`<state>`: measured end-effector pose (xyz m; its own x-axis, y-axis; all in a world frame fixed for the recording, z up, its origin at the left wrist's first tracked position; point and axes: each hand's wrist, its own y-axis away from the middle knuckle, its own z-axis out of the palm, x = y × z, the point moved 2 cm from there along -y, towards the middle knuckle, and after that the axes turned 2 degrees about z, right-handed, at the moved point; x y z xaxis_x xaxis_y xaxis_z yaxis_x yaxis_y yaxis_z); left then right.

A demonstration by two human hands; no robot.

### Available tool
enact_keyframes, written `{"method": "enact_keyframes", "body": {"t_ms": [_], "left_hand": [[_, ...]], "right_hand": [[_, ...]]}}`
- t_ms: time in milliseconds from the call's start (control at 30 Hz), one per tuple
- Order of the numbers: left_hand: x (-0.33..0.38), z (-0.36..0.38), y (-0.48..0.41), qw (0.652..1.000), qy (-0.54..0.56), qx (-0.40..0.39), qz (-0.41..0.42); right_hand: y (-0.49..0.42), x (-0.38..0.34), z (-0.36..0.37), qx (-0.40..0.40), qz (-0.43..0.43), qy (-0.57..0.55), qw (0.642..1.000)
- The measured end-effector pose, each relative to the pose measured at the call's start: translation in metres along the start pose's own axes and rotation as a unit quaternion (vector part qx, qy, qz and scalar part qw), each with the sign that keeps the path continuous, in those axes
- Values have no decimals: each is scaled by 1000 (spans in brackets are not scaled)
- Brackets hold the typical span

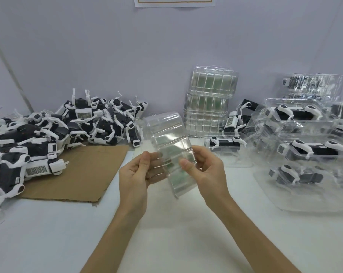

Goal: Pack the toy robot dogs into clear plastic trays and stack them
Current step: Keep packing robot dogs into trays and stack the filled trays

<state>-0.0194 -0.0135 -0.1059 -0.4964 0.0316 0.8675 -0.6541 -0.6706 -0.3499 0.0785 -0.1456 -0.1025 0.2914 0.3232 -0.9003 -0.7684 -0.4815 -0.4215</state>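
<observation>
Both hands hold a nested bundle of clear plastic trays [169, 142] above the middle of the white table. My left hand [140, 175] grips its left edge with thumb on top. On the right edge my right hand [204, 170] pinches it with the thumb in front. A heap of black-and-white toy robot dogs [54, 134] lies at the left. Packed trays with dogs inside [304, 146] are stacked at the right. One more packed tray [224, 144] sits behind my right hand.
A tall stack of empty clear trays [210, 101] stands at the back centre against the wall. A brown cardboard sheet [84, 174] lies under the dog heap's right side. The white table [176, 223] reaches toward me.
</observation>
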Motion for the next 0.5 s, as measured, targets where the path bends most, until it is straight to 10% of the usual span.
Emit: {"method": "enact_keyframes", "body": {"t_ms": [267,367,500], "left_hand": [[11,-32,-14,986,1,158,47],[25,-85,-28,943,107,316,11],[3,-102,-36,926,148,334,-96]], "right_hand": [[-6,-6,-10,44,-18,1,999],[-16,-17,-48,149,-33,-43,987],[-18,-29,-61,163,-86,17,983]]}}
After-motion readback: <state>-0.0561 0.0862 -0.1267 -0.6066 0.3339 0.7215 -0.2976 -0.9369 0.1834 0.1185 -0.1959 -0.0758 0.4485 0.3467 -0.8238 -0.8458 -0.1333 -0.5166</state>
